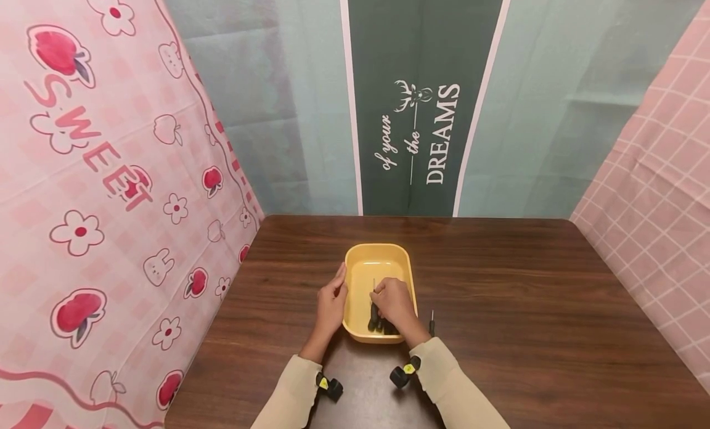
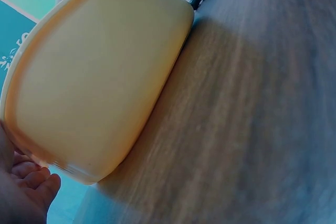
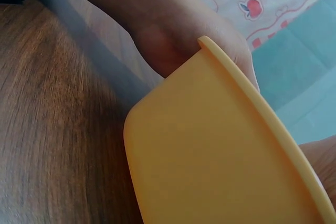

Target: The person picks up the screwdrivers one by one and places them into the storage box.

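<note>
A yellow plastic bin (image 1: 377,339) stands on the table. My left hand (image 1: 331,302) holds its left rim; in the left wrist view the fingers (image 2: 37,179) bend beside the bin's outer wall. My right hand (image 1: 394,301) reaches inside and pinches a small screwdriver (image 1: 374,309), its dark handle down and thin metal shaft upward. Other black handles (image 1: 391,330) lie at the near end of the bin, partly hidden by that hand. In the right wrist view the bin's wall (image 3: 210,145) covers the right fingers.
Just right of the bin, another black-handled screwdriver (image 1: 432,324) lies on the dark wooden table (image 1: 516,306), partly hidden by the right forearm. Printed cloths (image 1: 288,108) hang behind the table and at both sides. Each wrist carries a black camera (image 1: 400,376).
</note>
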`<state>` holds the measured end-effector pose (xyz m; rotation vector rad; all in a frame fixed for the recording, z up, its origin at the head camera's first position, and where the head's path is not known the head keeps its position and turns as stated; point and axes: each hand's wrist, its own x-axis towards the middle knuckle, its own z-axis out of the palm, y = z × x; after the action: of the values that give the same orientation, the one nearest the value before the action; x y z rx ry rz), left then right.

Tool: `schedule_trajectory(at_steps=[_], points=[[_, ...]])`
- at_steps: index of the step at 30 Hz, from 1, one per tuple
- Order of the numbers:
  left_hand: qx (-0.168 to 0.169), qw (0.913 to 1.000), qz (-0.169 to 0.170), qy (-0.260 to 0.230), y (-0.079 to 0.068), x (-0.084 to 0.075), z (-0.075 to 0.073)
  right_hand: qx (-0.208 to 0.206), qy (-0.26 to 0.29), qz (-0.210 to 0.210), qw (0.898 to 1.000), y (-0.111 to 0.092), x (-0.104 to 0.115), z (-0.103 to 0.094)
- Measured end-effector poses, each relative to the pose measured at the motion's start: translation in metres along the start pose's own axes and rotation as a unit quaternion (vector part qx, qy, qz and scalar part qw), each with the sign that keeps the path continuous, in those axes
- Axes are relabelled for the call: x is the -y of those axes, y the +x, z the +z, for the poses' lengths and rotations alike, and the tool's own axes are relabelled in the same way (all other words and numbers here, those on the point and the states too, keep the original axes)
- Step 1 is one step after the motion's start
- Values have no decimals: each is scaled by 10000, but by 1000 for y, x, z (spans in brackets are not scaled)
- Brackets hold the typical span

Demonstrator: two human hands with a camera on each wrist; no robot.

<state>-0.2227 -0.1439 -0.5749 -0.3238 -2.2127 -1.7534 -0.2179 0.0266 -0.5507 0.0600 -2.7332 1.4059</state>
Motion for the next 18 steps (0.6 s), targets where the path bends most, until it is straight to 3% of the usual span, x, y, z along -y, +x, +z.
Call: schedule_trajectory(at_steps=[18], points=[[-140,9999,-20,63,0,-2,2,-3,-603,-69,9982,-2,1,2]])
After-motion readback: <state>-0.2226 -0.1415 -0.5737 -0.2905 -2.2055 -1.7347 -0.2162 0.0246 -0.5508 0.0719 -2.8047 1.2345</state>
